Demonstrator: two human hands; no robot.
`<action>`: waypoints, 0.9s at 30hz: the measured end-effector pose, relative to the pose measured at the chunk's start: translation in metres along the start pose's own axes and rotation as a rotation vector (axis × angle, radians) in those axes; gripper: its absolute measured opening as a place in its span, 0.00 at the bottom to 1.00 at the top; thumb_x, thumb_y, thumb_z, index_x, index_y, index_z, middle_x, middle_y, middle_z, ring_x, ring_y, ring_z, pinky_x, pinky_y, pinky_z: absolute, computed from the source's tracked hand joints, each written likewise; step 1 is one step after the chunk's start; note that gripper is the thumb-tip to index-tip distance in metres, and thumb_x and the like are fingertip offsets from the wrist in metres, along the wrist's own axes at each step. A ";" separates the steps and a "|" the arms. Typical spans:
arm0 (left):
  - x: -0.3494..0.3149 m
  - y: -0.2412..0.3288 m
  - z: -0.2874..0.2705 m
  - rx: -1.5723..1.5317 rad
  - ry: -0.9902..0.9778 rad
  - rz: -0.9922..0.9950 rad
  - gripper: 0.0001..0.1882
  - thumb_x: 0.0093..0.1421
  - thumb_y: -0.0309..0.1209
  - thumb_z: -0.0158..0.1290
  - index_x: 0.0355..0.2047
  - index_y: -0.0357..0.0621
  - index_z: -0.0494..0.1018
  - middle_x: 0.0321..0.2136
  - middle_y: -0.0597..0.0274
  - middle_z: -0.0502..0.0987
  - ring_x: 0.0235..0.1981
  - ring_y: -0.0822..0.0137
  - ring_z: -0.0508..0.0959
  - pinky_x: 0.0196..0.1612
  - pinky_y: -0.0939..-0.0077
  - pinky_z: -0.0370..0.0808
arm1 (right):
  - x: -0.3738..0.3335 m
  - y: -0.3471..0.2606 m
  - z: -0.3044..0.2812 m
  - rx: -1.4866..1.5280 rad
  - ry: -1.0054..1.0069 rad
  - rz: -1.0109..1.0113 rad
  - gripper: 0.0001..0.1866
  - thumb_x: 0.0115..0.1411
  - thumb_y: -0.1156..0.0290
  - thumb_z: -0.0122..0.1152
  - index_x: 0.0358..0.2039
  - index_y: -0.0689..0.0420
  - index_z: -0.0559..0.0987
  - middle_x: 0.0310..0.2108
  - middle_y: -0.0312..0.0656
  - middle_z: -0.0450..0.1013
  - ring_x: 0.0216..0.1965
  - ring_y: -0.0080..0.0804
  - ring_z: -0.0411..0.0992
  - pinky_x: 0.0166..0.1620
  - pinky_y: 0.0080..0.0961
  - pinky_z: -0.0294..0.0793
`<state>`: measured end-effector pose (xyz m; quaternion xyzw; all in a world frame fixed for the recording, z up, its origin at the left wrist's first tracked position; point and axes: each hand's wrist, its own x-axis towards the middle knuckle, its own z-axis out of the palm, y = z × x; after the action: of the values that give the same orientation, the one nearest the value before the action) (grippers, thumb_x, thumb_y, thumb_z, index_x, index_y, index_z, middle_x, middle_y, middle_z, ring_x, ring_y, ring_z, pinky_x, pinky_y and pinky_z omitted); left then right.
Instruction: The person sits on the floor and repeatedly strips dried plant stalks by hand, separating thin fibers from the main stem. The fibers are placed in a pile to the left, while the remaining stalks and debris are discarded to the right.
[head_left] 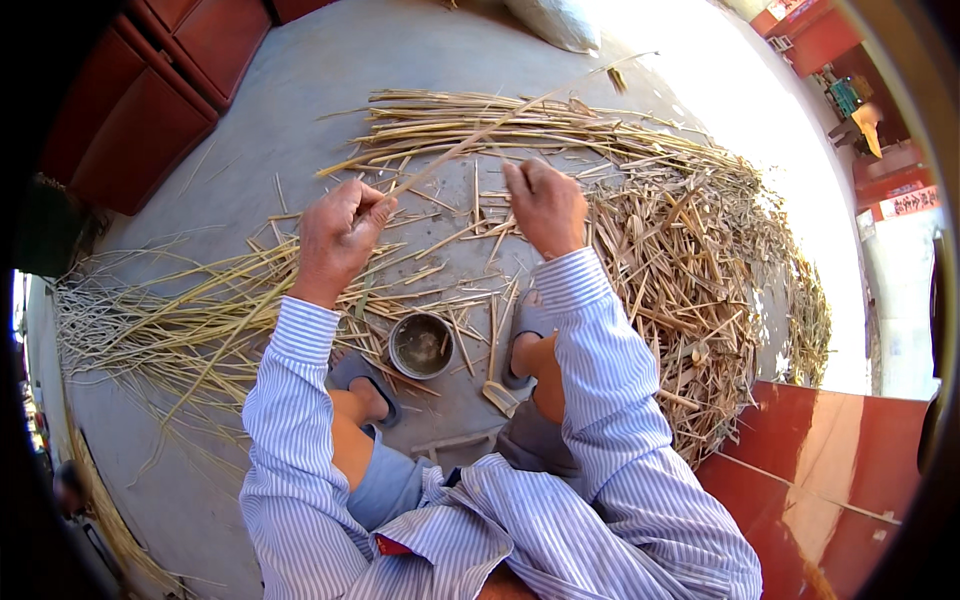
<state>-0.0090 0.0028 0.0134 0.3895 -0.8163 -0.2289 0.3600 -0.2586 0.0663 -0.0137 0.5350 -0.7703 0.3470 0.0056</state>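
Observation:
My left hand [338, 235] is closed around the lower end of a long pale reed stalk [500, 125] that slants up and to the right over the pile. My right hand [545, 205] is raised beside it with fingers pinched together on a thin strip at its fingertips; what it grips is too small to make out clearly. Both forearms wear blue-and-white striped sleeves. Below the hands, my feet in grey sandals [365, 378] rest on the concrete floor [300, 90].
A small round metal bowl [421, 346] stands between my feet. Heaps of dry stalks and husks [690, 290] lie right and ahead; long stalks [160, 320] spread left. Red panels [830, 460] at lower right, red doors [150, 110] upper left, a white sack [555, 20] at top.

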 end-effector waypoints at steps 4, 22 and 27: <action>-0.004 -0.006 -0.002 -0.126 -0.135 -0.055 0.09 0.57 0.30 0.62 0.28 0.38 0.75 0.19 0.59 0.75 0.19 0.70 0.73 0.23 0.74 0.68 | 0.016 0.041 -0.015 0.055 -0.133 0.252 0.29 0.57 0.56 0.66 0.50 0.66 0.71 0.43 0.51 0.76 0.40 0.42 0.78 0.42 0.38 0.77; -0.003 0.021 0.015 0.089 0.229 0.119 0.08 0.57 0.32 0.63 0.33 0.42 0.79 0.25 0.62 0.80 0.22 0.73 0.74 0.27 0.77 0.69 | 0.007 -0.014 0.011 1.155 -0.401 0.607 0.17 0.65 0.59 0.60 0.37 0.64 0.76 0.28 0.44 0.79 0.28 0.28 0.79 0.30 0.19 0.78; 0.011 0.005 -0.046 -0.130 0.485 -0.184 0.09 0.58 0.32 0.62 0.35 0.40 0.78 0.26 0.58 0.80 0.25 0.63 0.78 0.29 0.70 0.72 | 0.016 0.003 0.016 1.086 -0.285 0.670 0.15 0.63 0.61 0.63 0.35 0.62 0.76 0.29 0.42 0.78 0.29 0.26 0.79 0.29 0.14 0.78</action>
<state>0.0189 -0.0072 0.0507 0.4816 -0.6509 -0.2125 0.5471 -0.2625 0.0453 -0.0211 0.2335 -0.6037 0.5952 -0.4762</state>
